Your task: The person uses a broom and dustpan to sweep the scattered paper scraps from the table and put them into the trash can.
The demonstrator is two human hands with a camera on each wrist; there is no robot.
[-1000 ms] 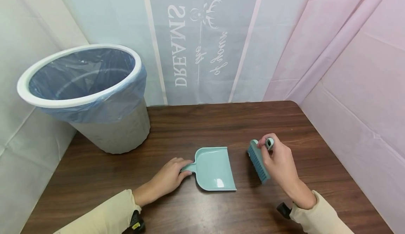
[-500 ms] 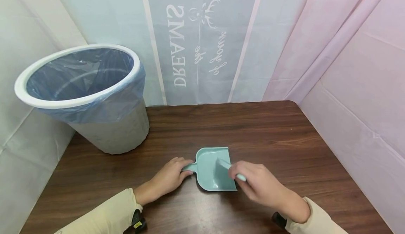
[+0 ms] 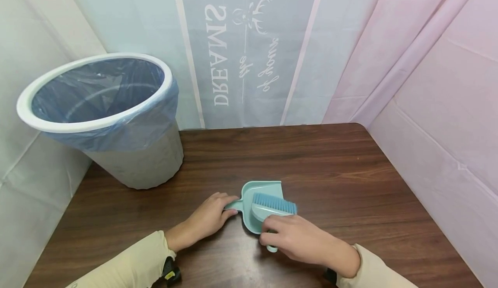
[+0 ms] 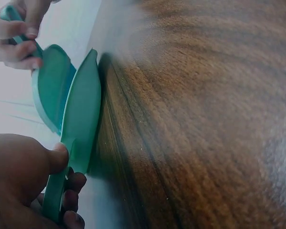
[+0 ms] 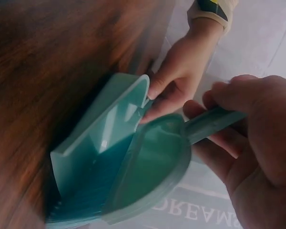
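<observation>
A pale teal dustpan (image 3: 249, 224) lies on the wooden table, its wide lip toward the right. My left hand (image 3: 205, 219) grips its short handle, thumb on one side and fingers on the other in the left wrist view. Over the pan is a matching hand brush (image 3: 268, 212) with blue bristles (image 3: 274, 202), tilted so the bristles face the far side. My right hand (image 3: 297, 239) holds the brush by its handle, near the pan's front edge. In the right wrist view the bristles (image 5: 86, 202) reach into the dustpan (image 5: 107, 129). I see no debris in the pan.
A grey waste bin (image 3: 140, 167) with a white rim and a blue bag liner (image 3: 155, 123) stands on the table at the back left. Fabric curtains (image 3: 249, 63) close off the back and both sides of the wooden table (image 3: 330, 158).
The brush, first on the table right of the dustpan, has moved left over the pan and turned, bristles now facing away. My left hand and the dustpan have stayed nearly still.
</observation>
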